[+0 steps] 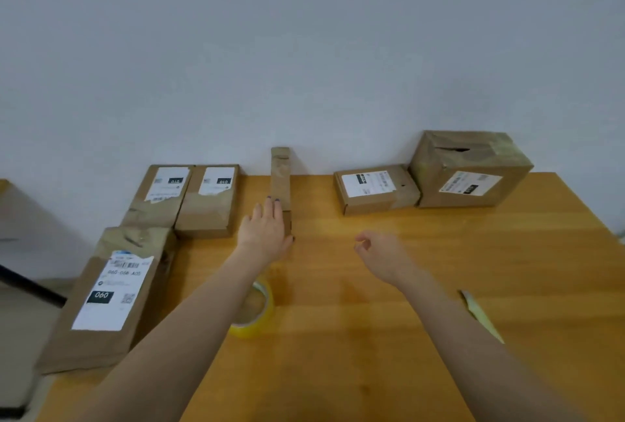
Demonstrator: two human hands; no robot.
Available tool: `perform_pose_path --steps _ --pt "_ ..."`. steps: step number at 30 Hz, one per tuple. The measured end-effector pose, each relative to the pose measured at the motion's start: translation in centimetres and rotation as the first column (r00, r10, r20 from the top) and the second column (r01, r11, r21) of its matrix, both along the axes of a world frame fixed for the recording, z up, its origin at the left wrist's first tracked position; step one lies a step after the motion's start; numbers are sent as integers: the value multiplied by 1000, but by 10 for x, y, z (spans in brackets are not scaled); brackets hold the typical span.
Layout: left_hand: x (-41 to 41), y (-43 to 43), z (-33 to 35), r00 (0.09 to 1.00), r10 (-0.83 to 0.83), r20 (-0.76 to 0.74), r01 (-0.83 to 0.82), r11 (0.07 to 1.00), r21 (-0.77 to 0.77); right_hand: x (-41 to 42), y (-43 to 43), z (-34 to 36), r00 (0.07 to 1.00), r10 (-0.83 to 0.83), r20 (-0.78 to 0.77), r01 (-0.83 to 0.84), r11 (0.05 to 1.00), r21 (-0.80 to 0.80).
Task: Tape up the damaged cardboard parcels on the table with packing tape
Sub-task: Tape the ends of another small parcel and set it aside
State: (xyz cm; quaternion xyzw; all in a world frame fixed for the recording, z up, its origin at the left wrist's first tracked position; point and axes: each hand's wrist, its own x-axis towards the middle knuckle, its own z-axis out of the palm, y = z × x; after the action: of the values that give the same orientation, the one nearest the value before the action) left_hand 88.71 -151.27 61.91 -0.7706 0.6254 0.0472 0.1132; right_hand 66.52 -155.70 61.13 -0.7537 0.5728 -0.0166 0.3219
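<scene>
Far left, near edge of the wooden counter (439,269): big parcel (108,296) lying flat, white label reading 060, crumpled tape at its far end. Behind it, two smaller parcels side by side against the grey wall, touching each other: left 010 parcel (159,198) and right 010 parcel (209,201), both with torn-looking labels and wrinkled brown faces.

Centre: narrow parcel (280,178) stands on its thin side, far end at the wall, well apart from the parcels on either side. Left hand (265,232) lies flat against its left face, fingers straight and together, dark-painted nails up on the cardboard, thumb tip showing at the near lower corner. It presses and does not grasp.

Under the left forearm: tape roll (253,313), yellowish clear, flat on the counter, partly hidden by the arm, near the front and well short of the narrow parcel.

Right of centre: right hand (378,252) hovers over bare wood, fingers loosely curled, thumb near the forefinger, holding nothing and touching nothing.

Back right: low flat parcel (375,190) with a white label, just beside the tall box (470,171), which has a dark torn slit on top and greenish tape at its corners.

Front right: pale yellow strip (480,316) on the counter, partly covered by the right forearm; can't tell what it is
</scene>
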Motion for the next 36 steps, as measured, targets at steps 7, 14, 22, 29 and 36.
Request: perform_pose_path --steps 7,14,22,29,36 --pt "2 -72 -19 969 159 -188 -175 982 -73 19 -32 -17 999 43 -10 -42 995 89" --pt "-22 -43 -31 951 98 -294 -151 975 -164 37 -43 -20 971 -123 207 98 987 127" --pt "-78 38 -46 919 -25 -394 -52 982 -184 34 -20 -15 822 -379 425 265 915 305" --pt "-104 98 -44 878 -121 -464 38 982 -183 -22 17 -18 758 -489 432 393 870 296" --pt "-107 125 -43 894 -154 -421 72 976 -204 -76 51 -12 732 -512 450 364 852 376"
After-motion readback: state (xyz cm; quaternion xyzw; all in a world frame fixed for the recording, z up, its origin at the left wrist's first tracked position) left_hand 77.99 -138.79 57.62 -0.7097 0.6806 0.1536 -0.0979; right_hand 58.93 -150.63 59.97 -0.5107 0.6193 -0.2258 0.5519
